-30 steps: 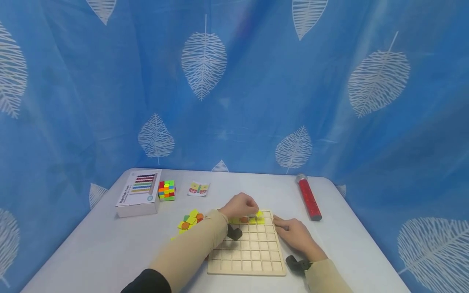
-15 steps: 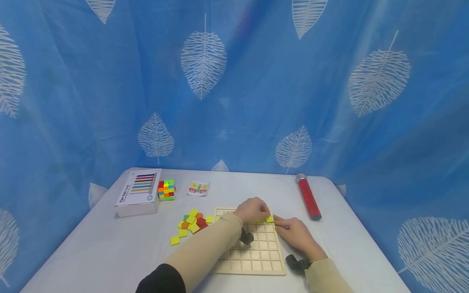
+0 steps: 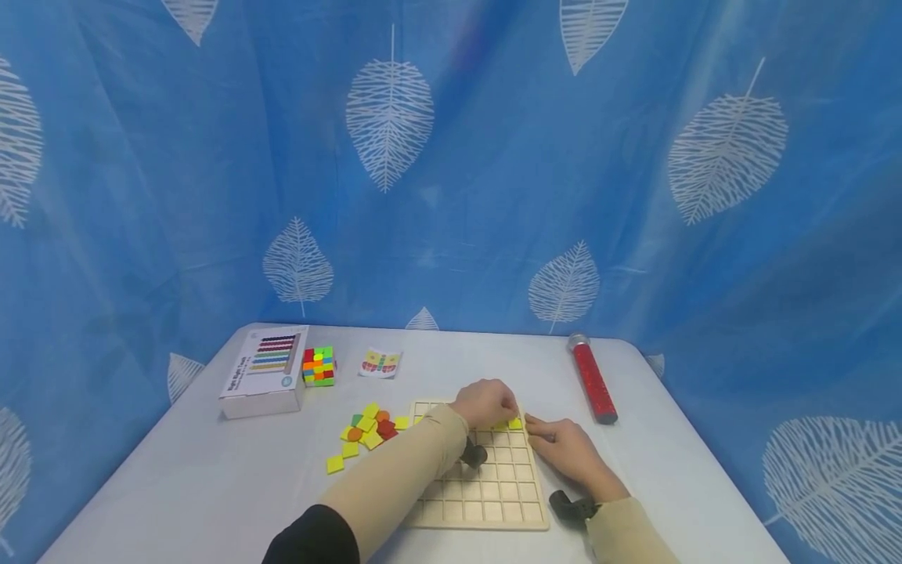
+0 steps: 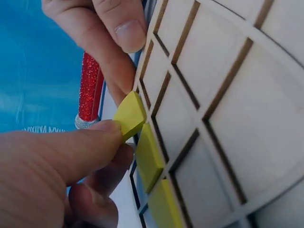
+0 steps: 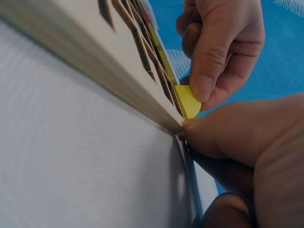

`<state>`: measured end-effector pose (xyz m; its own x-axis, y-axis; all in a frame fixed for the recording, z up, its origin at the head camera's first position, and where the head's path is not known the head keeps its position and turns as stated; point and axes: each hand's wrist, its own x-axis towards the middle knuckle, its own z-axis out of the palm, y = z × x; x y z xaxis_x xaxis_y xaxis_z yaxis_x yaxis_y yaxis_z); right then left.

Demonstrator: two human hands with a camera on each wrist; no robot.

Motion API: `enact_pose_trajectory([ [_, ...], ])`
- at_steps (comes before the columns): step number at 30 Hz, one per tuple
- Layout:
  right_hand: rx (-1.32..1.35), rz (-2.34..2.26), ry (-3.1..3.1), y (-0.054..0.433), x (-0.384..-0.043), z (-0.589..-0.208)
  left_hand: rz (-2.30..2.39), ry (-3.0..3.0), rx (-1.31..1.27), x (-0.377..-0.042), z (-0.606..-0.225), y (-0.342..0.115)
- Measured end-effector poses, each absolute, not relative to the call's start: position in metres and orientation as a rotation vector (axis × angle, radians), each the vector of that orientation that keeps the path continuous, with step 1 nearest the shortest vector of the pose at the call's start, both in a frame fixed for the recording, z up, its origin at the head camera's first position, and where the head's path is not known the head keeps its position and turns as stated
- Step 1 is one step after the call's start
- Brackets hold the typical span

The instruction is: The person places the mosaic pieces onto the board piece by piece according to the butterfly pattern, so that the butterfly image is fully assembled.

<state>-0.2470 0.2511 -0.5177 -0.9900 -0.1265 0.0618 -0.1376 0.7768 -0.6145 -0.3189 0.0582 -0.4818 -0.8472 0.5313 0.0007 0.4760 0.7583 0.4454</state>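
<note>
At the right side of the board on the desk, I see the left hand pinching a tilted yellow tile between its fingers, just beyond two yellow tiles in their cells. The right hand presses its fairly straight fingers against the board's edge, while loose tiles lie to the left.

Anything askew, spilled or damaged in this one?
Nothing stands out: no damage or spill shows. One yellow tile tilts at the edge of the board, but the left hand pinches it; the loose tiles beside the board are simply jumbled.
</note>
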Motion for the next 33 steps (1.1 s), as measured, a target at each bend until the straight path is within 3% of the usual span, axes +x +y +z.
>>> enact_pose_trajectory([
  [10, 0.185, 1.029, -2.962, 0.248, -0.246, -0.518, 0.618, 2.866, 0.826, -0.319, -0.488, 0.060],
  [19, 0.205, 1.030, -2.950, 0.251, -0.246, -0.519, 0.872, 2.875, 0.730, -0.314, -0.494, 0.045],
  [25, 0.197, 1.032, -2.969, 0.248, -0.248, -0.520, 1.136, 2.841, 0.609, -0.307, -0.482, -0.005],
  [33, 0.176, 1.016, -2.987, 0.246, -0.247, -0.520, 1.376, 2.890, 0.245, -0.292, -0.473, -0.119],
])
